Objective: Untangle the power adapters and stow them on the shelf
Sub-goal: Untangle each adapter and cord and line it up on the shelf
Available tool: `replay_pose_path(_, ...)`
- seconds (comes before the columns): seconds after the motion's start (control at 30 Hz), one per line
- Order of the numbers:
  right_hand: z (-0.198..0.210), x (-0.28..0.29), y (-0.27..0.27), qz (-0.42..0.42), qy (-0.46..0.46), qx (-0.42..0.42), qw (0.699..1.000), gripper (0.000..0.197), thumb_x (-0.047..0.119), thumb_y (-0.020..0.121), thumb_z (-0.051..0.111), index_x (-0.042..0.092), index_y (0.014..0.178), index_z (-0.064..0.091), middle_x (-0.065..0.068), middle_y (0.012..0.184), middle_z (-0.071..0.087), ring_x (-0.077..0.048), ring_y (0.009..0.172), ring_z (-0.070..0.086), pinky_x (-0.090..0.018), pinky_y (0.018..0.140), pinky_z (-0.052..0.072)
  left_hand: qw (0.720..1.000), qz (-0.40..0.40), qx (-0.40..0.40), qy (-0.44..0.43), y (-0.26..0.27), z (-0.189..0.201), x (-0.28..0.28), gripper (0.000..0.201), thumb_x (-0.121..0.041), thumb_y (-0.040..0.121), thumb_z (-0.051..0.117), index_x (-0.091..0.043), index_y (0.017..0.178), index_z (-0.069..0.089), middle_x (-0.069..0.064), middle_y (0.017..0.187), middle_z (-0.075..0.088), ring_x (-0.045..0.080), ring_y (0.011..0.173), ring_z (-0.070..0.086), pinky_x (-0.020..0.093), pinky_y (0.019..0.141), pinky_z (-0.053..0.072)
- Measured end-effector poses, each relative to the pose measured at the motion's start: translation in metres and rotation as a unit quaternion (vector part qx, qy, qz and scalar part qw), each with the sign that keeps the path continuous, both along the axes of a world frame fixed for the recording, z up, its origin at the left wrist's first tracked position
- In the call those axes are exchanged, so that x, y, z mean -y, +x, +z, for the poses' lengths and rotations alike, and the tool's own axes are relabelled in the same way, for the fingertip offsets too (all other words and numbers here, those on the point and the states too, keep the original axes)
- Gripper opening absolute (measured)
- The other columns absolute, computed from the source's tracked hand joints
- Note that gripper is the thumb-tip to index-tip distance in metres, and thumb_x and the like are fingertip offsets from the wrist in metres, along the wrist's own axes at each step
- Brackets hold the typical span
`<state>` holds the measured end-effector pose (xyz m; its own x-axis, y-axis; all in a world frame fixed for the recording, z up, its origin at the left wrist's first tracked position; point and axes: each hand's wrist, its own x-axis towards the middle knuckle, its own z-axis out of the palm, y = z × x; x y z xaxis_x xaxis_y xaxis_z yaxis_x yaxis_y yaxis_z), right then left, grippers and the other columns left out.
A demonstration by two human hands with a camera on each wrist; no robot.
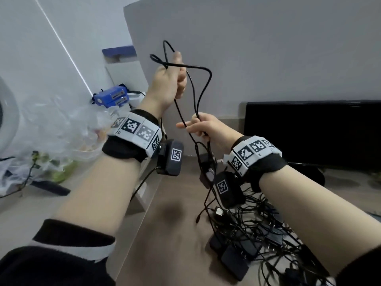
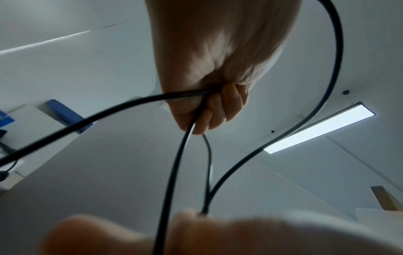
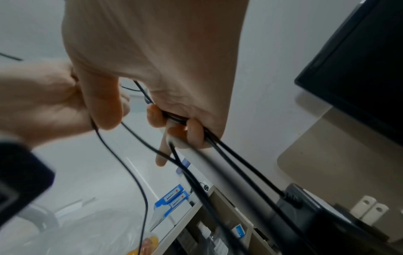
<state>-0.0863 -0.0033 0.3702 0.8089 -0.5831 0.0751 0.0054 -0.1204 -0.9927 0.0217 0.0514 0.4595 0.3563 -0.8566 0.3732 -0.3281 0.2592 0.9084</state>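
Left grip: left hand [image 1: 169, 83] raised, fist closed on loops of black cord [image 1: 201, 87].
Right grip: right hand [image 1: 201, 126] lower, fingers curled round the same strands.
Cord: limp, light, kinks readily; best held near an adapter body.
Pile: tangled adapters [image 1: 243, 242] on the bench [image 1: 165, 240].
Bag: clear plastic bag [image 1: 61, 137] at left, contents unclear.

Left hand [image 1: 169, 83] above right hand [image 1: 203, 125]

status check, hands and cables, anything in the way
Left hand raised, gripping black cable loops. Right hand lower, gripping same strands. Adapter pile on table remains tangled, strands trail into it.
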Motion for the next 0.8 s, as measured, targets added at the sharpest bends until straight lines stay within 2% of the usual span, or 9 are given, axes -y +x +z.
replay_pose_path(0.07, 0.002, -0.004, 0.001, 0.033, -0.004, 0.008, 0.999, 0.039, 0.001, 0.084, 0.057, 0.021, 0.067, 0.027, -0.007, 0.12, 0.066, 0.001, 0.078, 0.058, -0.017, 0.06, 0.036, 1.0, 0.004, -0.017, -0.023, -0.003, 0.008, 0.001, 0.049, -0.036, 0.103, 0.024, -0.022, 0.056, 0.025, -0.012, 0.039, 0.027, 0.007, 0.039, 0.022, 0.023, 0.047, 0.02)
replay_pose_path(0.13, 0.002, -0.008, 0.002, 0.055, 0.008, 0.018, 0.998, 0.04, 0.002, 0.083, 0.058, 0.02, 0.067, 0.027, -0.003, 0.107, 0.069, -0.006, 0.086, 0.06, -0.021, 0.067, 0.036, 0.998, 0.01, -0.039, -0.043, -0.006, 0.013, 0.001, 0.047, -0.036, 0.103, 0.024, -0.023, 0.058, 0.029, -0.013, 0.039, 0.029, 0.005, 0.041, 0.024, 0.022, 0.048, 0.023)
replay_pose_path(0.23, 0.0, -0.011, 0.003, 0.021, 0.008, 0.016, 1.0, 0.035, 0.007, 0.089, 0.058, 0.021, 0.068, 0.034, 0.004, 0.064, 0.056, -0.011, 0.057, 0.038, -0.018, 0.046, 0.027, 0.998, 0.016, -0.041, -0.048, -0.006, 0.008, 0.002, 0.044, -0.031, 0.103, 0.027, -0.023, 0.06, 0.029, -0.012, 0.044, 0.029, 0.006, 0.044, 0.026, 0.021, 0.049, 0.026)
replay_pose_path(0.4, 0.016, -0.007, -0.003, -0.074, -0.05, 0.041, 0.995, 0.035, 0.006, 0.096, 0.046, 0.021, 0.07, 0.029, 0.001, 0.067, 0.041, -0.009, 0.054, 0.031, -0.012, 0.038, 0.026, 0.997, 0.045, -0.002, 0.07, 0.006, -0.038, 0.002, 0.037, -0.033, 0.1, 0.029, -0.022, 0.069, 0.044, -0.005, 0.067, 0.048, 0.009, 0.06, 0.044, 0.024, 0.06, 0.036)
replay_pose_path(0.5, 0.02, -0.004, -0.007, -0.055, -0.087, 0.001, 0.995, 0.03, 0.005, 0.095, 0.046, 0.02, 0.073, 0.033, 0.001, 0.067, 0.039, -0.009, 0.053, 0.031, -0.015, 0.038, 0.025, 0.991, 0.044, -0.002, 0.129, 0.005, -0.062, 0.002, 0.044, -0.037, 0.102, 0.026, -0.02, 0.07, 0.052, 0.005, 0.078, 0.053, 0.008, 0.051, 0.038, 0.019, 0.051, 0.031)
replay_pose_path(0.57, 0.013, -0.004, -0.008, -0.028, -0.083, -0.034, 0.996, 0.023, 0.008, 0.097, 0.044, 0.02, 0.077, 0.04, 0.002, 0.068, 0.041, -0.008, 0.052, 0.031, -0.016, 0.039, 0.024, 0.992, 0.015, -0.044, 0.118, 0.002, -0.063, 0.001, 0.044, -0.033, 0.103, 0.026, -0.014, 0.07, 0.05, 0.006, 0.067, 0.054, 0.004, 0.038, 0.03, 0.014, 0.04, 0.025)
replay_pose_path(0.67, -0.003, -0.007, -0.01, -0.01, -0.007, -0.042, 0.999, 0.019, 0.024, 0.101, 0.039, 0.023, 0.085, 0.049, 0.008, 0.079, 0.056, -0.005, 0.052, 0.031, -0.014, 0.041, 0.02, 0.992, 0.004, -0.068, 0.107, -0.001, -0.062, 0.0, 0.044, -0.029, 0.103, 0.027, -0.012, 0.068, 0.047, -0.006, 0.036, 0.043, 0.007, 0.03, 0.032, 0.016, 0.038, 0.031)
replay_pose_path(0.73, -0.01, -0.007, -0.01, 0.015, 0.046, -0.033, 0.998, 0.019, 0.029, 0.102, 0.035, 0.021, 0.092, 0.049, 0.007, 0.084, 0.066, -0.006, 0.051, 0.03, -0.017, 0.042, 0.016, 0.992, 0.016, -0.074, 0.096, 0.001, -0.064, 0.001, 0.044, -0.03, 0.102, 0.028, -0.013, 0.067, 0.048, -0.007, 0.034, 0.04, 0.008, 0.03, 0.036, 0.016, 0.037, 0.035)
replay_pose_path(0.8, -0.016, -0.008, -0.012, 0.038, 0.049, -0.053, 0.997, 0.02, 0.031, 0.102, 0.035, 0.019, 0.09, 0.045, 0.004, 0.074, 0.07, -0.008, 0.05, 0.029, -0.018, 0.041, 0.017, 0.992, 0.041, -0.099, 0.072, 0.005, -0.062, 0.003, 0.043, -0.03, 0.102, 0.029, -0.014, 0.067, 0.048, -0.009, 0.035, 0.042, 0.005, 0.032, 0.04, 0.016, 0.038, 0.04)
